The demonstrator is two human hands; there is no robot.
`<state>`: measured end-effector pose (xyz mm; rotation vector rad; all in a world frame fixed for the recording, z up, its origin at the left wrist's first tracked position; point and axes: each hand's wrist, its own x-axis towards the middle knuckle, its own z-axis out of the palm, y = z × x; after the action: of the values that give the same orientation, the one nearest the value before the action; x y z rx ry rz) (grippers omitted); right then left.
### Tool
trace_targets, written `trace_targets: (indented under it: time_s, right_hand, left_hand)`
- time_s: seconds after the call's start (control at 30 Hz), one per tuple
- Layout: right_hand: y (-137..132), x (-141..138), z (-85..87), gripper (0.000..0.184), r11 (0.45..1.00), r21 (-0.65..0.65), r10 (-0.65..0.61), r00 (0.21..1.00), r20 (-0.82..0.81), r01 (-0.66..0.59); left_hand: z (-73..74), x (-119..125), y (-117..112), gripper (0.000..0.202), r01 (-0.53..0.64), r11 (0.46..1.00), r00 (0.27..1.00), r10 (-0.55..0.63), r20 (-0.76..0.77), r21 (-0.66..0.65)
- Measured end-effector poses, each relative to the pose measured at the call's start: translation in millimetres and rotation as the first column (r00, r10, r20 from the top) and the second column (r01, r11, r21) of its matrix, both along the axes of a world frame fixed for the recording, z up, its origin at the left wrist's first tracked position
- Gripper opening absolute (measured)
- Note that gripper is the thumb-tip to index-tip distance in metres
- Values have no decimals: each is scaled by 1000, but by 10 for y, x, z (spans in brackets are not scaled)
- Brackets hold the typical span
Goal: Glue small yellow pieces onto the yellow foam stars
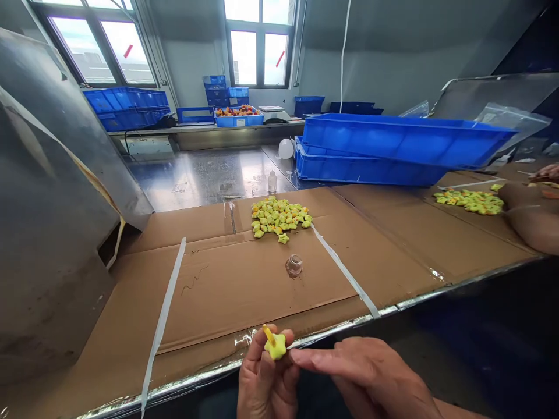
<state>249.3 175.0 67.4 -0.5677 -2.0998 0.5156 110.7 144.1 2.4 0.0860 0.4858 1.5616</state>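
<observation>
Just over the table's front edge, my left hand (264, 378) pinches a small yellow-green star-shaped piece (276, 347). A short orange-yellow stick-like part (268, 334) points up from the star. My right hand (371, 366) comes in from the right, its index finger stretched to the star's right side. Something thin and pale shows at that fingertip, too small to name; the thumb and other fingers are mostly hidden. Farther back on the cardboard lies a pile of similar yellow-green stars (279, 216), some with orange parts. A small clear cup (294, 266) stands between the pile and my hands.
Cardboard (236, 291) with white tape strips covers the table. A metal housing (43, 203) rises at left. Blue crates (393, 145) and a small bottle (272, 181) stand behind. At right, another person's arm (533, 215) is beside a second star pile (469, 201).
</observation>
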Motion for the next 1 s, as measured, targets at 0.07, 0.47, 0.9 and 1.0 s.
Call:
trace_targets:
  time_s: [0.07,0.47,0.9,1.0]
  right_hand:
    - [47,-24,18,23,1000,-13,27,999,-36,-28]
    - [124,16,-76,26,990,-59,127,992,-27,-128]
    - [141,39,-88,25,984,-73,158,985,-72,-163]
    - [155,31,-81,23,984,-76,158,985,-75,-163]
  left_hand:
    - [-40,-5,-19,26,64,998,996,-64,63,1]
    - [72,137,-22,30,-7,999,998,5,-60,-42]
    - [64,128,-43,36,-12,997,993,3,-117,-70]
    - [72,136,-40,35,-12,998,993,4,-121,-65]
